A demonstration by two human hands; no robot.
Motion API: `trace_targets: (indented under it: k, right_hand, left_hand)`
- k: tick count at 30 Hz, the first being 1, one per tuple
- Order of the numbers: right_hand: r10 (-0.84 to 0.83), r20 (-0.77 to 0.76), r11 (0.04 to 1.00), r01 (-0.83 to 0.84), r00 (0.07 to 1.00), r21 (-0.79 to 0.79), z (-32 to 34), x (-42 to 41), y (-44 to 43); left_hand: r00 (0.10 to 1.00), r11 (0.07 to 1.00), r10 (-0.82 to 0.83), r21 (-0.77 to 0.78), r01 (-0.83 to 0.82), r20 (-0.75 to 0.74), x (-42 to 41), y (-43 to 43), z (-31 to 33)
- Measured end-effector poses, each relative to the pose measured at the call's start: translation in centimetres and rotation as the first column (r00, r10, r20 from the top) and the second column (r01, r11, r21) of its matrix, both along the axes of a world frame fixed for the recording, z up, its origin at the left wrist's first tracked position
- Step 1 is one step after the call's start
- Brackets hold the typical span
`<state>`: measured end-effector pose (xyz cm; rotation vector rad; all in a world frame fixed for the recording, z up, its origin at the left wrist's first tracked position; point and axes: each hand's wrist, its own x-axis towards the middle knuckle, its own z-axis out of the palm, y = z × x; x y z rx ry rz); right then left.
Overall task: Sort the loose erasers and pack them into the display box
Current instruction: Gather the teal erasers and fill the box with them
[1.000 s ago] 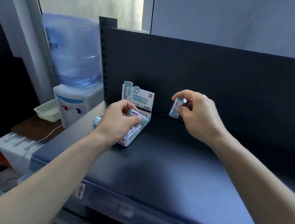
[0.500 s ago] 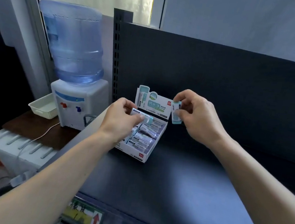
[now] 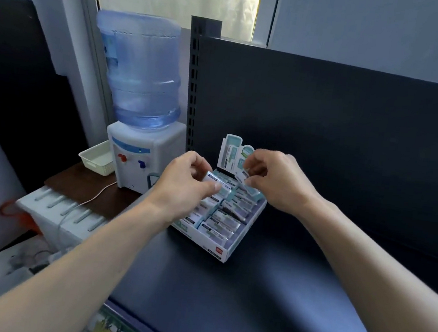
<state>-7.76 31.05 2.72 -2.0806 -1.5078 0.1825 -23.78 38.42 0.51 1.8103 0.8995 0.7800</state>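
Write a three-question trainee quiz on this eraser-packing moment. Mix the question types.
1. True or false: the left hand pinches one eraser and the right hand another, both over the display box.
2. What stands left of the shelf? A) printer B) water dispenser C) microwave
3. Short answer: which hand is nearer the box's upright header card?
Key: 1 true; 2 B; 3 right.
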Motion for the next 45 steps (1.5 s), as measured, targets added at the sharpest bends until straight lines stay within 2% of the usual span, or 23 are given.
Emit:
trace_targets:
  k: [11, 21, 24, 32, 37, 42, 45]
  right_hand:
    - [-0.082, 0.213, 0.967, 0.129, 0.974, -0.220, 0.4, -1.1, 1.9]
    - [-0.165, 0.315, 0.926, 0.257, 0.935, -0.276, 0.6, -2.8, 2.1]
    - [-0.209, 0.326, 0.919, 0.299, 0.922, -0.257, 0.4, -3.1, 1.9]
    - [-0.350, 0.307, 0.918, 0.390, 0.885, -0.076, 1.7, -2.5, 0.1]
    - [-0.398, 0.261, 0.908, 0.418, 0.879, -0.022, 2.2, -2.6, -1.9]
    - [-0.432, 0.228, 0.895, 0.445, 0.872, -0.007, 2.4, -2.6, -3.7]
    - [-0.439, 0.222, 0.892, 0.452, 0.871, -0.008, 2.3, -2.7, -3.9]
  left_hand:
    - [0.978, 0.978, -0.206, 0.023, 0.207, -0.043, 0.4, 3.9, -0.1]
    - [0.946, 0.946, -0.324, -0.011, 0.324, -0.026, 1.1, 5.0, -0.2]
    - [0.940, 0.941, -0.338, 0.002, 0.339, -0.033, 1.1, 5.2, 0.0]
    - [0.918, 0.919, -0.390, 0.033, 0.393, -0.070, 2.4, 4.8, -0.1]
    - [0.889, 0.893, -0.421, 0.088, 0.441, -0.178, 4.2, 3.5, 0.2]
    - [0.876, 0.903, -0.337, 0.145, 0.404, -0.345, 4.9, 3.0, -0.1]
    - [0.864, 0.909, -0.312, 0.142, 0.393, -0.395, 5.0, 3.1, -0.1]
